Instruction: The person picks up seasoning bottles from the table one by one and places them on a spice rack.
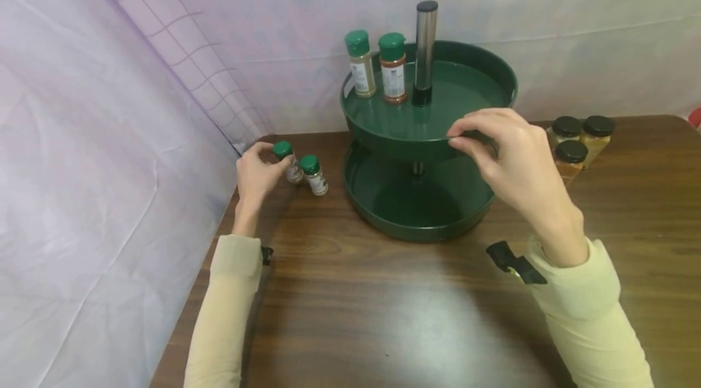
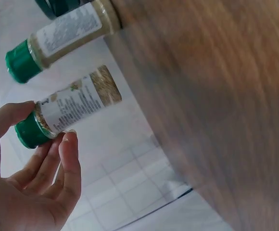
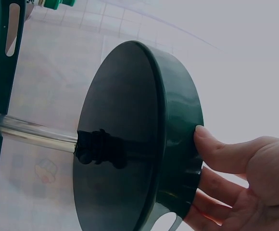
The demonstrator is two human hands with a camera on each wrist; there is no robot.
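My left hand [image 1: 258, 174] pinches the green cap of a small spice jar [image 2: 74, 106] between thumb and fingers. Its label is white and pale brown contents show at the base. Close beside it stands a second green-capped jar [image 1: 316, 180]. With thumb and fingertips, my right hand [image 1: 520, 160] grips the front right rim of the upper tray [image 1: 394, 146] of a dark green two-tier rack. Two more green-capped jars, one with pale contents [image 1: 361, 72] and one with reddish contents [image 1: 393, 81], stand on that tray, left of the metal post [image 1: 426, 47].
The lower tray [image 1: 418, 233] sits on the brown wooden table [image 1: 328, 291]. Several black-capped jars [image 1: 571, 152] stand right of the rack, partly behind my right hand. A pale curtain [image 1: 263, 23] hangs along the back and left edges.
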